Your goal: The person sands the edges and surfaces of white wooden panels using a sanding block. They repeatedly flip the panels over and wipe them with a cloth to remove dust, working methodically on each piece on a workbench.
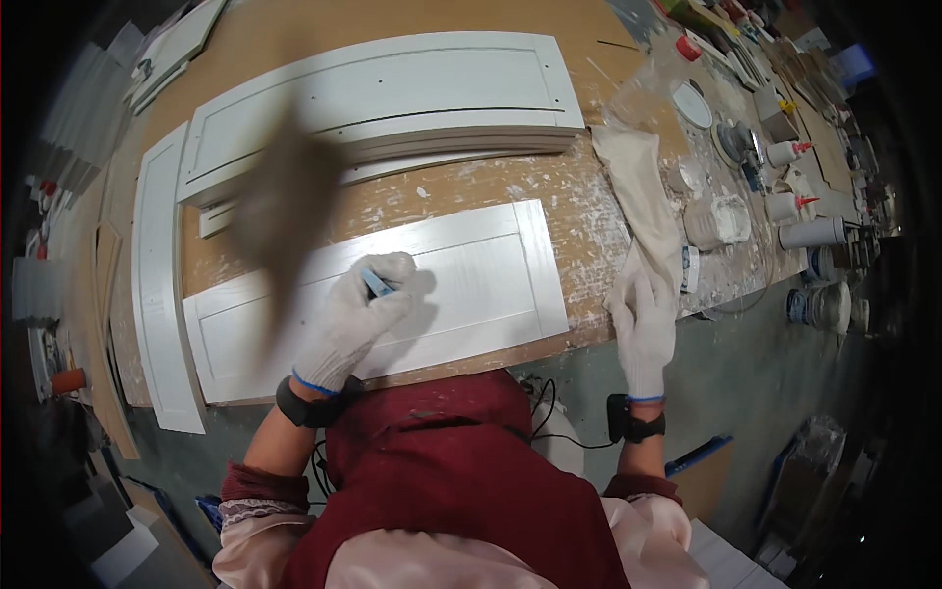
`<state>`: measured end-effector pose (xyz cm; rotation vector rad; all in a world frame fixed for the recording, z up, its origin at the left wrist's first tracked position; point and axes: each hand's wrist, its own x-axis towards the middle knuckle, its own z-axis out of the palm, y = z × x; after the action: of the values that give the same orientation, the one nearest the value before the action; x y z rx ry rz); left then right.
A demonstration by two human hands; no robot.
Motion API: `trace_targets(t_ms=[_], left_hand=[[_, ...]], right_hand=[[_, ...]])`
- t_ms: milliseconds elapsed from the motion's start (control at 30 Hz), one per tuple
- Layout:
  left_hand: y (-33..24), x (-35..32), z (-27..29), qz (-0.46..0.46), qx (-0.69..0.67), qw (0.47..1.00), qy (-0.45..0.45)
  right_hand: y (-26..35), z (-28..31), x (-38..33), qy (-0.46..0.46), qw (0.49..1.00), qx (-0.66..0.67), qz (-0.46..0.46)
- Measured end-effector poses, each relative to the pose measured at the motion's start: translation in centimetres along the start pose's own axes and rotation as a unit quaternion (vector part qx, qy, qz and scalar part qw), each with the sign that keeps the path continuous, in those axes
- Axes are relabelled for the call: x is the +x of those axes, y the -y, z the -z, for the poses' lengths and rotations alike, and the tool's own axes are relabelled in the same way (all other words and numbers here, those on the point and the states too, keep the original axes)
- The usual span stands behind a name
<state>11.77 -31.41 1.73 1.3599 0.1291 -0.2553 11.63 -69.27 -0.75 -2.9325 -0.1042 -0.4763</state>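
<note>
My left hand (355, 309), in a white knit glove, is closed around a small light-blue tool (377, 283), most of it hidden by the fingers; its kind I cannot make out. It is over a white framed panel (461, 280) lying flat near the bench's front edge. At the bench's right front, my gloved right hand (645, 329) has its fingers closed on the near end of a long cream cloth (633, 172). A blurred brown shape (289, 196) hangs close to the camera and covers part of the panels.
Behind lies a stack of white panels (383, 88), with another panel (162, 285) along the left. On the right are a clear bottle with a red cap (648, 83), glue bottles (785, 152) and a white tub (716, 221). Paint spots mark the brown bench (491, 182).
</note>
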Motion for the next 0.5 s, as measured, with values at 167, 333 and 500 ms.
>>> trace_targets(t_ms=[167, 333, 500], left_hand=[[-1.2, 3.1, 1.2, 0.011, 0.369, 0.927, -0.061], [-1.4, 5.5, -0.1, 0.005, 0.567, 0.819, -0.091], [-1.0, 6.3, -0.4, 0.024, 0.612, 0.789, -0.058]], right_hand=[[-5.2, -4.0, -1.9, 0.019, 0.996, 0.084, -0.036], [-2.2, -1.5, 0.9, 0.125, 0.947, 0.251, -0.156], [3.9, 0.7, 1.5, 0.225, 0.946, 0.226, -0.056]])
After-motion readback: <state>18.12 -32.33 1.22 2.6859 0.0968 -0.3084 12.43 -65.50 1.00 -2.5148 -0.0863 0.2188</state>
